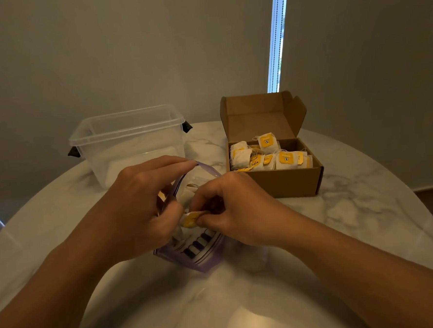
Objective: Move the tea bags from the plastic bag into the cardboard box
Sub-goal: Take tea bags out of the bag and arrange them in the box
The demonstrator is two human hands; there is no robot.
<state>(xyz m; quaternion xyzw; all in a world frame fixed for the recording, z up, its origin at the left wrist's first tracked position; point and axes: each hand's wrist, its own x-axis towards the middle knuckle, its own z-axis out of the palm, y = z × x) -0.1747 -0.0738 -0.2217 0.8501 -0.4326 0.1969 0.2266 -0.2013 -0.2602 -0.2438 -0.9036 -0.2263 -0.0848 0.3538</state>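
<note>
A small white paper tea bag with a yellow square tag (189,220) sits at the mouth of the clear plastic zip bag with purple trim (203,256). It is pinched between the curled fingers (205,221) and thumb of the right hand (236,213). The left hand (141,201) grips the zip bag's rim, forefinger stretched to the far lip and the rest curled at the near lip, so the mouth stands spread.

To lift well, I judge, the pinch should take the paper body and not the tag alone, since a dangling tea bag could snag on the rim. The left fingers should hold the opening wide and the zip bag down on the white marble bench (340,219).

More pale tea bags show inside the zip bag, beneath the right fingers. Beyond and to the right of those fingers stands the open brown cardboard box (287,182), lid up, holding a loose heap of yellow-tagged tea bags (286,159). Beyond the left fingers stands a clear plastic tub with black clips (130,143).
</note>
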